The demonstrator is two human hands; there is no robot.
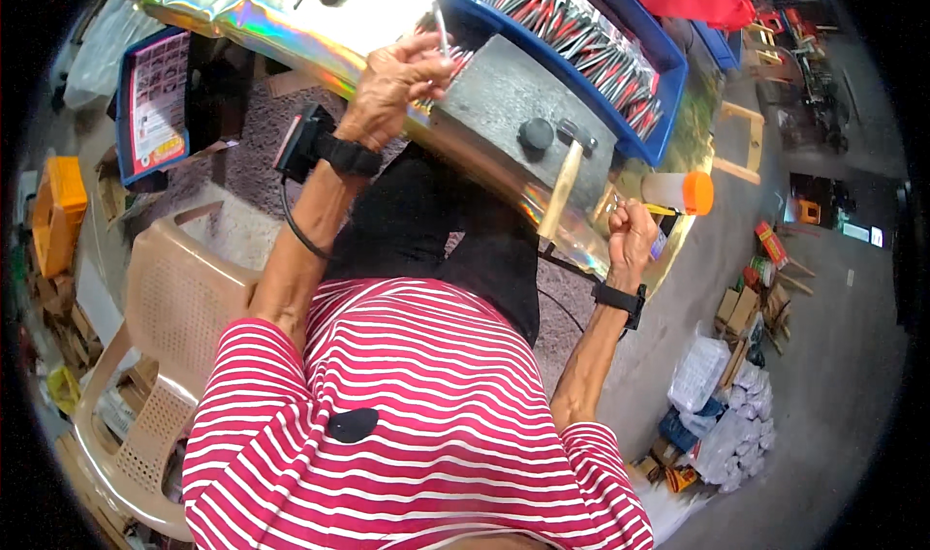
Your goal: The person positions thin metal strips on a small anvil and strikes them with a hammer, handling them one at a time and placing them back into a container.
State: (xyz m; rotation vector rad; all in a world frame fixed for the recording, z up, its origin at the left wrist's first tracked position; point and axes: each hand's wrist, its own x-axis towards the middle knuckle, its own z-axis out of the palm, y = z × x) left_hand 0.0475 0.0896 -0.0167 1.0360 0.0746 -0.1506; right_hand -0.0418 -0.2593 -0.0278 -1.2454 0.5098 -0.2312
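The shirt (436, 376) is white-striped red, the tray (651, 151) blue, the slender tools (572, 36) red, black and grey.

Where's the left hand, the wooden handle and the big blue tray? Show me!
Left hand (395, 81): head view, on its back.
Wooden handle (561, 191): head view, middle of its length.
Blue tray (670, 73): head view, on its right wall.

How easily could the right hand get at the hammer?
Quite easily, it seems: the right hand is near the hammer, with nothing apparent between them; whether its fingers are free is unclear.
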